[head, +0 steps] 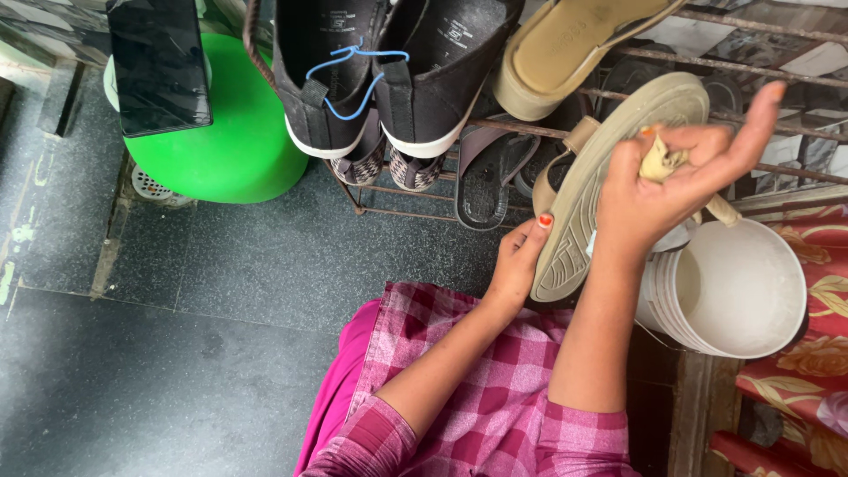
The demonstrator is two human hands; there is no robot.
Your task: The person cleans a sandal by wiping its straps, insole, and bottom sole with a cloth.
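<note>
left hand (517, 261): held the beige sandal (601, 177) by its lower heel edge, thumb pressed on the sole rim, other fingers hidden behind it.
right hand (680, 172): fingers curled and pinching a small tan cloth wad (658, 162) against the sandal's sole side; index finger stuck out straight.
sandal position: sole facing the camera, tilted, held in air in front of the rack's middle rail, just above the white bucket (738, 287).
rack: rusty metal shoe rack (618, 97) on the floor; pair of black sneakers (389, 71) with a blue lace on the top rail, second beige sandal (565, 49) beside them, darker sandals on the lower rail.
floor: dark stone floor (221, 265); green tub (225, 124) at the rack's left end, near a floor drain.
risk 1: left grip was only on the heel edge; scrubbing pressure from the right hand could twist the sandal out, dropping it into the bucket.
risk 2: the wad was small and pinch-held; could slip out mid-rub.
risk 3: sandal's toe sat close to the rack rail; a wide stroke might knock shoes loose.
</note>
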